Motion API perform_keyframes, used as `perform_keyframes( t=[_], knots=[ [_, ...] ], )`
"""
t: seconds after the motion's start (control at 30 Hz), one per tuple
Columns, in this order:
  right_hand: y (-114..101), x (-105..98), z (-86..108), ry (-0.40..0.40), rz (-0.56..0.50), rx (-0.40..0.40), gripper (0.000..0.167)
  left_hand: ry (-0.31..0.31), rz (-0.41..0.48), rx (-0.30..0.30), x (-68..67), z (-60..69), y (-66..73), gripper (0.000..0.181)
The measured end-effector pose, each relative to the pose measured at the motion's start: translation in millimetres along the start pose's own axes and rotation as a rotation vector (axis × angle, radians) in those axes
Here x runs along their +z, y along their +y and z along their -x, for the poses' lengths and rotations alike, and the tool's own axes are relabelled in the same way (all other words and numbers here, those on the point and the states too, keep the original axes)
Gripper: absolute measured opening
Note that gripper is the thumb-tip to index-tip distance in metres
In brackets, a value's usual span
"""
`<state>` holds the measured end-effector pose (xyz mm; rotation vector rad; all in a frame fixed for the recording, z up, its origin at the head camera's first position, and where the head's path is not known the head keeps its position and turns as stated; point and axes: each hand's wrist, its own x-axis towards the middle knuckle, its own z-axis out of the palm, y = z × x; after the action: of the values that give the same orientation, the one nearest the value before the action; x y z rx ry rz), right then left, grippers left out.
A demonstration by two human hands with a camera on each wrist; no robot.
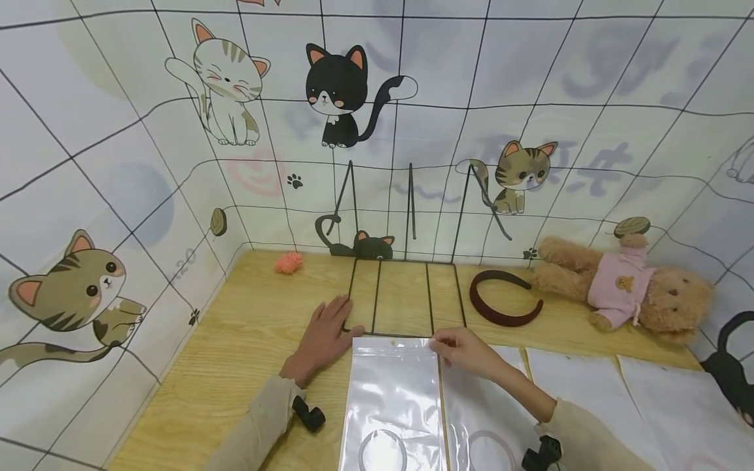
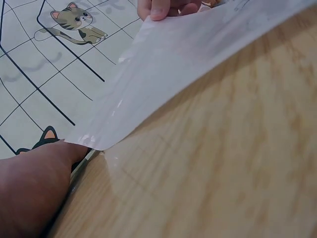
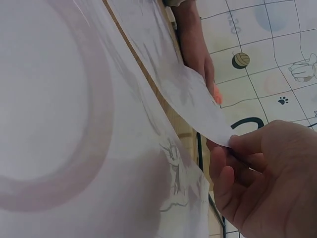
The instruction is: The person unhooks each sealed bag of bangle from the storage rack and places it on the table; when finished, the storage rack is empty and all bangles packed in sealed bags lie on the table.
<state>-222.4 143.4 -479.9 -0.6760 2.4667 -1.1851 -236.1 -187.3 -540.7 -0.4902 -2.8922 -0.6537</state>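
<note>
A clear plastic zip bag (image 1: 393,386) with a round ring print lies at the front of the wooden table. My right hand (image 1: 465,351) pinches its top right corner between thumb and fingers; in the right wrist view, that edge of the bag (image 3: 198,111) is lifted off the table. My left hand (image 1: 321,337) rests on the table with fingers spread, its thumb close to the bag's top left corner. In the left wrist view, the left hand (image 2: 34,183) is only partly seen. Just beyond the bag stands a black wire rack (image 1: 429,301).
More similar bags (image 1: 571,379) lie in a row to the right. A dark brown headband (image 1: 504,318), a teddy bear (image 1: 621,288) in a pink top and a small orange fuzzy clump (image 1: 288,263) lie along the back. Cat-print walls (image 1: 448,78) close off the back and sides.
</note>
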Motion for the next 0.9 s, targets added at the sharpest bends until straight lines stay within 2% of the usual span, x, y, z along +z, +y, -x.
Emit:
perform_keyframes(
  t=[0.17, 0.27, 0.47, 0.6, 0.73, 0.9],
  knots=[
    [0, 0, 6.4, -0.01, 0.032, -0.031, 0.019, -0.005, 0.022, 0.008, 1.0, -0.2, -0.9, 0.076],
    [-3, 1, 9.3, -0.004, 0.08, -0.055, 0.017, 0.004, 0.036, 0.014, 0.7, 1.0, -0.9, 0.075],
    [-11, 5, 12.7, 0.016, 0.193, -0.048, 0.015, 0.016, 0.048, 0.019, -0.5, 2.8, -0.5, 0.074],
    [-12, 8, 14.2, 0.044, 0.256, -0.051, 0.014, 0.007, 0.05, 0.015, -0.8, 2.0, 0.1, 0.074],
    [-10, 11, 13.5, 0.087, 0.343, -0.091, 0.01, -0.007, 0.04, 0.004, -0.5, 0.9, -0.1, 0.074],
    [-8, 15, 12.7, 0.125, 0.428, -0.122, 0.015, -0.001, 0.044, 0.005, -0.6, 1.5, -0.5, 0.074]
  ],
)
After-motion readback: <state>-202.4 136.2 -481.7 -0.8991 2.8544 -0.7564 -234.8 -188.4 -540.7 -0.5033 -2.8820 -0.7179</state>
